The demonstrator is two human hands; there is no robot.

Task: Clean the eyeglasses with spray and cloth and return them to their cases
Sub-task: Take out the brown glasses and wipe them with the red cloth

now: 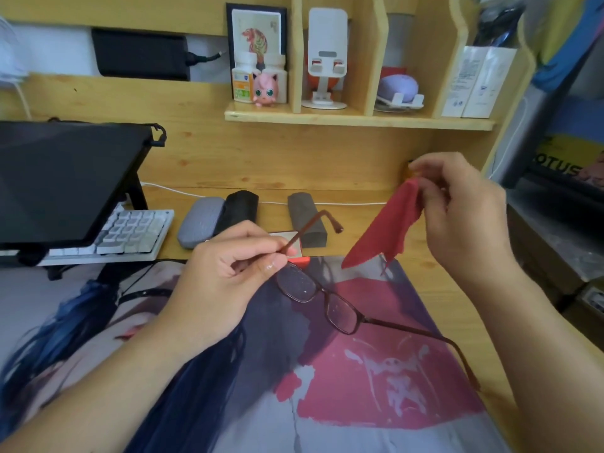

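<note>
My left hand [225, 273] pinches one temple arm of the brown-framed eyeglasses [327, 304], held above the printed desk mat with both arms unfolded and droplets on the lenses. My right hand [457, 210] pinches a corner of a red cloth [382, 233], which hangs down to the upper right of the glasses, apart from them. Three cases lie at the back of the desk: a grey one [201, 225], a black one [240, 207] and a dark grey one [307, 220]. A flat white and red object [299, 253] lies partly hidden behind my left fingers.
A keyboard [130, 233] and a raised dark screen [65, 178] fill the left side. A white cable [343, 203] runs along the back of the desk. A wooden shelf [359, 120] above holds bottles, a pink figure and phone stands. The printed mat [327, 387] covers the front.
</note>
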